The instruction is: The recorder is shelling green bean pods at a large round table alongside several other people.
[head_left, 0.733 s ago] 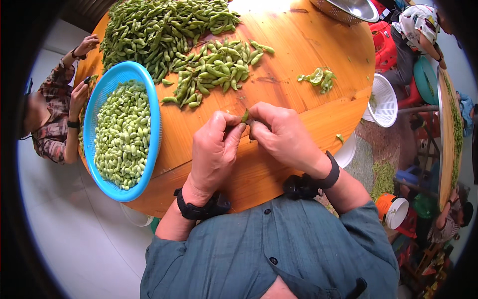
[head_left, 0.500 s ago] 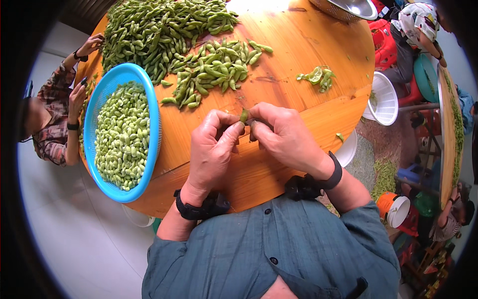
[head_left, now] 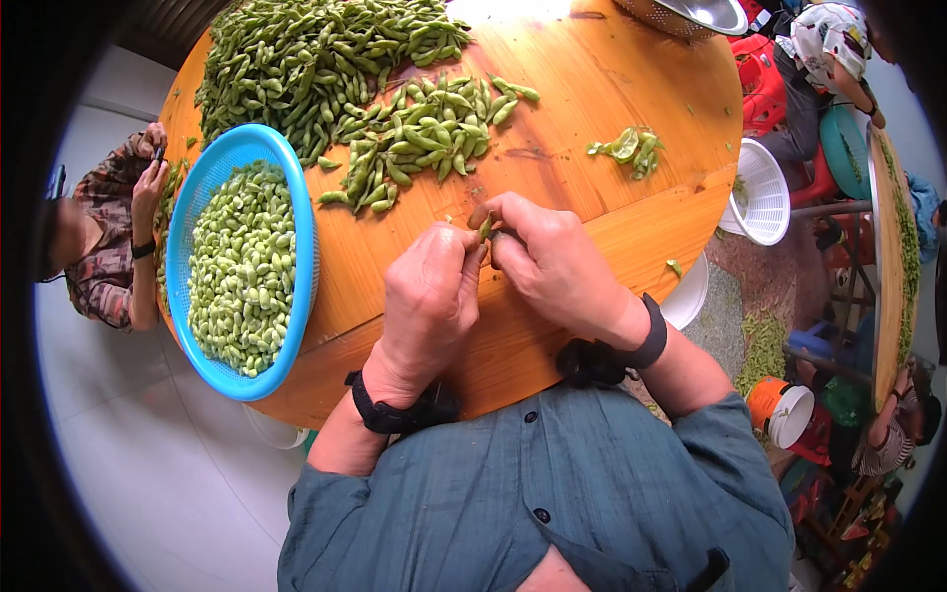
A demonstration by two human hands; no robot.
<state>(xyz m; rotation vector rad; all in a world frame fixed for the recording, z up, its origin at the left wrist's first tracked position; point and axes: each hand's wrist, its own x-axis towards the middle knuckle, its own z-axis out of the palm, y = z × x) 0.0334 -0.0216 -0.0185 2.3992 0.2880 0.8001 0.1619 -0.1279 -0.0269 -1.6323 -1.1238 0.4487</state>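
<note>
Between my two hands, above the near part of the wooden table [head_left: 631,232], is a green soybean pod [head_left: 485,228]. My left hand [head_left: 426,296] pinches it from the left with thumb and forefinger. From the right, the thumb and forefinger of my right hand [head_left: 555,259] close on its other side. The fingertips partly hide the pod. Left of my hands stands a blue basket [head_left: 306,237] full of shelled green beans [head_left: 242,266]. Ahead lies a small heap of unopened pods [head_left: 424,138], touching a larger pile of pods [head_left: 306,69] behind it.
Some emptied pod shells [head_left: 631,150] lie on the table to the right. A metal colander [head_left: 681,18] sits at the far edge. White baskets [head_left: 760,197] are beyond the right edge. Another person [head_left: 113,237] handles something at the left; more people sit at a second table [head_left: 885,296].
My left hand has turned, its knuckles now rolled over the pod, and the right fingers have shifted slightly left. The person at left has brought both hands together.
</note>
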